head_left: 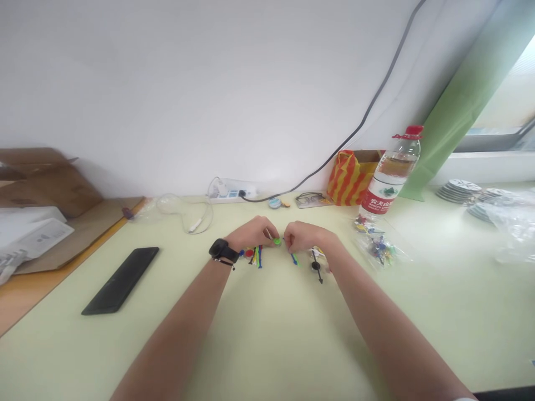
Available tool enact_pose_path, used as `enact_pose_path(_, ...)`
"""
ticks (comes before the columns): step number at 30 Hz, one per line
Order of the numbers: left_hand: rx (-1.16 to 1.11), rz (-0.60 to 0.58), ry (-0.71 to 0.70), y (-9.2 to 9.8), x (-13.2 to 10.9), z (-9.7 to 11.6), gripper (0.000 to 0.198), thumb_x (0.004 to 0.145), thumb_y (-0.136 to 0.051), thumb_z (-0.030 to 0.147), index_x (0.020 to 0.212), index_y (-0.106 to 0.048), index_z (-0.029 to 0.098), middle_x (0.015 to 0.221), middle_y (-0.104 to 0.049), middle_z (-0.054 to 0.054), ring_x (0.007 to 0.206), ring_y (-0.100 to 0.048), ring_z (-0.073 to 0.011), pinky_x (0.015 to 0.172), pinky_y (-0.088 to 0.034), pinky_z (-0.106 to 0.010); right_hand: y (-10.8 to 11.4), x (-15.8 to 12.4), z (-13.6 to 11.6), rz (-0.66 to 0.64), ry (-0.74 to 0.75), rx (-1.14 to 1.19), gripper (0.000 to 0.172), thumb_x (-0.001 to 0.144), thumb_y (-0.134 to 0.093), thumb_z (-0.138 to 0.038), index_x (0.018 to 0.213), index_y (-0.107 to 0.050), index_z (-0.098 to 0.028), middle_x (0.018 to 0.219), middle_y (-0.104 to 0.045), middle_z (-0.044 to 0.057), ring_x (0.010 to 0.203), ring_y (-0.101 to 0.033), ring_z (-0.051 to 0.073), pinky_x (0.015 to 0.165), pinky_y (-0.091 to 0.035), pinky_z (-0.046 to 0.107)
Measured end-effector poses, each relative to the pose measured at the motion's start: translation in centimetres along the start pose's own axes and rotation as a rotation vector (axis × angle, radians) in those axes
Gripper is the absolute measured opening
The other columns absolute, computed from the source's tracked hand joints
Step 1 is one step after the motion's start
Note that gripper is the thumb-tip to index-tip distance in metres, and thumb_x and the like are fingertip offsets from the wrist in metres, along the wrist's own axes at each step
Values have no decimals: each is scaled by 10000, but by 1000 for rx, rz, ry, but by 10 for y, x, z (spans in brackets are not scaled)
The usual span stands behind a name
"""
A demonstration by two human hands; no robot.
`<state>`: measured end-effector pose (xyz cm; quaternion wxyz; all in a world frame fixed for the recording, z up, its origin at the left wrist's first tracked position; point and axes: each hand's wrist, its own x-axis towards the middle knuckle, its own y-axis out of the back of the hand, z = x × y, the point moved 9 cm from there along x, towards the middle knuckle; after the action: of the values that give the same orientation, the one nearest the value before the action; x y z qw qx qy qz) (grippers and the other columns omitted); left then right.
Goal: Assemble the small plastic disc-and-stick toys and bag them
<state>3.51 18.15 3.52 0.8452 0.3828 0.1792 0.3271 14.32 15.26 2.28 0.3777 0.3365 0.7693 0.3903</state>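
My left hand [258, 233], with a black watch on its wrist, pinches a small green round piece [277, 241] over the table. Beside it, my right hand [297, 236] is closed near the upper end of some thin blue and green pieces [295, 259]; what its fingertips hold is too small to make out. Several slim coloured pieces [256, 257] lie below my left hand, with a red round piece [249, 253] at their left. Under my right wrist rests a black pointer with a round hub [316, 266], near some white pieces.
A black flat case [121, 280] lies at the left, near a cardboard box [50, 181]. A power strip [232, 190] stands by the wall. Right of my hands are a water bottle [388, 178], a striped bag [348, 178], bagged small parts [381, 248] and stacked discs [458, 190].
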Motion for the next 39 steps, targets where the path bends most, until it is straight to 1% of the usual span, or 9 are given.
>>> enact_pose_path(7, 17, -19, 0, -1, -1, 2, 238, 731, -769, 313, 926, -822, 188, 879, -791, -65, 763, -702, -212, 628, -514, -263, 8, 2, -3, 114, 4, 52, 157, 738, -715, -180, 889, -759, -179, 951, -761, 49, 821, -677, 171, 676, -462, 216)
enact_pose_path(11, 45, -2, -11, 4, -2, 6, 330, 697, -804, 330, 1001, -807, 202, 978, -788, -69, 846, -704, -226, 692, -525, -275, 29, -12, 6, 179, -21, 73, 182, 798, -720, -299, 933, -732, -177, 969, -748, 54, 812, -657, 162, 659, -457, 222)
enact_pose_path(13, 58, 21, -2, 10, -3, 5, 411, 666, -831, 355, 1044, -794, 199, 1025, -778, -83, 892, -702, -240, 700, -524, -280, 40, -24, 15, 178, -42, 71, 210, 782, -747, -361, 884, -732, -178, 918, -744, 49, 781, -649, 168, 634, -445, 235)
enact_pose_path(15, 63, 42, 11, 17, -5, 3, 460, 653, -842, 386, 1066, -783, 192, 1048, -769, -97, 895, -701, -243, 681, -519, -280, 42, -35, 28, 87, -87, 56, 223, 728, -787, -392, 821, -747, -193, 848, -742, 33, 751, -647, 181, 597, -424, 250)
enact_pose_path(19, 91, 92, 23, 30, -10, 0, 448, 695, -813, 427, 1074, -771, 191, 1040, -764, -95, 841, -701, -221, 677, -521, -282, 27, -47, 48, -125, -197, 31, 240, 594, -859, -362, 781, -791, -229, 843, -760, 16, 817, -675, 218, 620, -430, 264)
enact_pose_path(23, 95, 105, 51, 36, -13, -2, 446, 715, -797, 456, 1076, -765, 195, 1024, -763, -92, 808, -705, -213, 667, -525, -279, 16, -43, 49, -177, -243, 26, 229, 525, -873, -323, 712, -784, -225, 827, -765, 16, 843, -685, 233, 630, -438, 269)
enact_pose_path(32, 77, 135, 34, 44, -15, 1, 435, 751, -769, 478, 1081, -764, 194, 991, -765, -87, 826, -714, -210, 681, -532, -276, 36, -51, 52, -24, -282, 30, 76, 606, -725, -230, 678, -716, -208, 803, -731, 39, 754, -655, 225, 555, -396, 285)
enact_pose_path(36, 56, 163, -6, 50, -17, 13, 404, 779, -756, 470, 1067, -767, 187, 983, -771, -85, 843, -716, -205, 700, -534, -276, 45, -51, 48, 45, -249, 48, 67, 642, -673, -219, 707, -689, -212, 835, -738, 30, 770, -653, 212, 553, -398, 278)
enact_pose_path(39, 33, 200, -45, 55, -20, 30, 349, 818, -734, 464, 1036, -769, 195, 995, -777, -75, 864, -711, -198, 744, -540, -285, 52, -51, 40, 113, -212, 82, 53, 676, -650, -224, 725, -659, -206, 828, -744, 32, 760, -657, 198, 550, -402, 265)
